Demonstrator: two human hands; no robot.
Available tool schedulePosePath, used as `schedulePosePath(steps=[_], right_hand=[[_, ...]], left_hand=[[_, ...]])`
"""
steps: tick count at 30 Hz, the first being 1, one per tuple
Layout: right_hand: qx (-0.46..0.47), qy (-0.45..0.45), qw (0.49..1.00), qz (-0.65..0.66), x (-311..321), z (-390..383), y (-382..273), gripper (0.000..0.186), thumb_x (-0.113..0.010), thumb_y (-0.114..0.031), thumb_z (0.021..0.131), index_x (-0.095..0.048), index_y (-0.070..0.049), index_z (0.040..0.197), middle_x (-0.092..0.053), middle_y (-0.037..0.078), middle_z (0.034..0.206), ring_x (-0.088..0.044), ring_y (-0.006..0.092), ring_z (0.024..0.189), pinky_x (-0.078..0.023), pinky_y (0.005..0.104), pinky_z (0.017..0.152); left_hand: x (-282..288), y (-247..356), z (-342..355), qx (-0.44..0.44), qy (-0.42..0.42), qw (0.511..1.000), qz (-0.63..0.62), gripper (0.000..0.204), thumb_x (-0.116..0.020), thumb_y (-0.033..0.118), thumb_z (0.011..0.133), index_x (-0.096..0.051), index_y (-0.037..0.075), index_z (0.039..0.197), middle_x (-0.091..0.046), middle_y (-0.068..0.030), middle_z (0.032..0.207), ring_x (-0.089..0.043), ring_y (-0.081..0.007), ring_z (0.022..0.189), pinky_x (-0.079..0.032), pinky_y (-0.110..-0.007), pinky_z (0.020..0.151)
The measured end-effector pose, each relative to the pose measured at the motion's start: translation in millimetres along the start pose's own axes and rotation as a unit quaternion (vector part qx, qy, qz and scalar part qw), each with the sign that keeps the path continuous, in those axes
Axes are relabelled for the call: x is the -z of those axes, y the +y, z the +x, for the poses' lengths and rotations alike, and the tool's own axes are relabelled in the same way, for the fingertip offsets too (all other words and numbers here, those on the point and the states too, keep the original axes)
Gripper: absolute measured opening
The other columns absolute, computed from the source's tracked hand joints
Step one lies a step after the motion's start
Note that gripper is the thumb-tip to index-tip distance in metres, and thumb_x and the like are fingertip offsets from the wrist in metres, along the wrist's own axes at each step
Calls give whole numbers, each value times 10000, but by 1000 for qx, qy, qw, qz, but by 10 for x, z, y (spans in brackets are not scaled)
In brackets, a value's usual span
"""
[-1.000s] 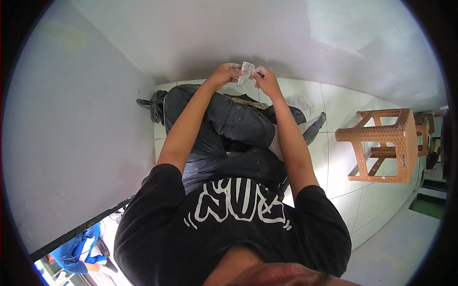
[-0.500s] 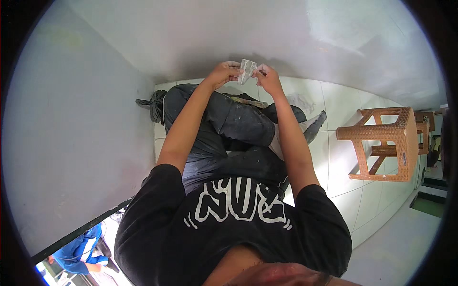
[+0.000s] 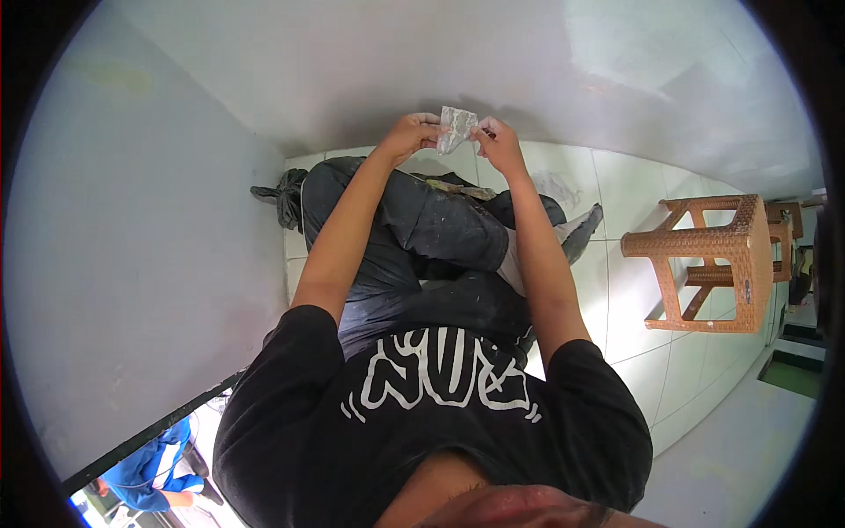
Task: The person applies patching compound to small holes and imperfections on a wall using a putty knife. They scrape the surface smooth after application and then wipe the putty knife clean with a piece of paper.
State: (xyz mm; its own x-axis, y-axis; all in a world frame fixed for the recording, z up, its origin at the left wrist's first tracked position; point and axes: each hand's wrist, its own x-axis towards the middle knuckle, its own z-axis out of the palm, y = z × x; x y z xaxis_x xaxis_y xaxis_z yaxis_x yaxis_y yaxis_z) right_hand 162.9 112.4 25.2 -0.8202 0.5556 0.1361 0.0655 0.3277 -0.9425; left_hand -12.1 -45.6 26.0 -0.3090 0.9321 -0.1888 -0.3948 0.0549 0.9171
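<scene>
Low on the pale floor point(image 3: 635, 365), close to a grey wall point(image 3: 422, 53)

We see the wall filling the far side of the view, smooth and unevenly toned, with a second grey wall point(image 3: 141, 229) running down our left and ending in a dark edge. White tiles cover the floor between and out to the right.

On them sits the person, legs folded, in a black shirt point(image 3: 422, 440) with white lettering and dark trousers point(image 3: 449, 220) flecked with pale marks. To the right we find a brown stool point(image 3: 753, 264) with a woven pattern, and a similar stool point(image 3: 782, 246) partly hidden behind it. Beyond the dark edge at lower left, a co-worker in blue point(image 3: 145, 475) is only partly in view.

A knotted black bag point(image 3: 290, 198) lies near the wall corner, beside the trousers. Past the right forearm, we make out some clear, crumpled plastic point(image 3: 556, 187) on the tiles.

Our left hand point(image 3: 410, 138) is closed on the left side of a small flat piece point(image 3: 458, 130), and our right hand point(image 3: 499, 147) pinches its right edge. The piece, mottled grey and white, is held up between the two hands, in front of the wall and beyond the knees.
</scene>
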Motion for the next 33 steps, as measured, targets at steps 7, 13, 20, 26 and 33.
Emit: schedulePosePath(steps=[7,13,20,26,33], right_hand=[[-8,15,1000,-20,24,28,9,157,-654,-150,930,-625,-2,887,-662,60,745,-580,106,554,-482,279,528],[-17,23,999,-20,76,27,63,160,-659,-157,929,-630,-5,887,-666,57,744,-585,111,561,-480,280,532],[-12,19,999,-26,67,39,67,158,-658,-161,927,-633,-9,892,-680,63,754,-590,121,551,-483,285,531],[-19,17,999,-47,61,37,38,141,-640,-156,943,-630,-22,899,-665,38,768,-549,95,552,-463,266,527],[-9,30,999,-45,94,42,52,195,-660,-192,919,-638,-1,885,-677,67,741,-601,125,545,-479,286,526]], left_hand=[[94,-16,20,-6,23,1000,20,395,-781,171,846,-598,-11,1145,-676,-71,1001,-652,-140,861,-527,-280,785],[11,16,11,15,34,999,14,371,-783,180,846,-629,-14,1123,-682,-62,997,-649,-129,857,-524,-280,783],[28,36,9,8,25,1000,-5,336,-755,203,877,-642,-2,1118,-682,-53,986,-650,-125,856,-523,-269,784],[34,57,-10,4,44,999,-15,315,-743,205,890,-643,8,1114,-672,-48,986,-647,-123,865,-524,-267,790],[21,72,-4,2,27,1000,-14,333,-755,137,868,-615,-13,1130,-667,-57,1007,-649,-137,908,-531,-277,797]])
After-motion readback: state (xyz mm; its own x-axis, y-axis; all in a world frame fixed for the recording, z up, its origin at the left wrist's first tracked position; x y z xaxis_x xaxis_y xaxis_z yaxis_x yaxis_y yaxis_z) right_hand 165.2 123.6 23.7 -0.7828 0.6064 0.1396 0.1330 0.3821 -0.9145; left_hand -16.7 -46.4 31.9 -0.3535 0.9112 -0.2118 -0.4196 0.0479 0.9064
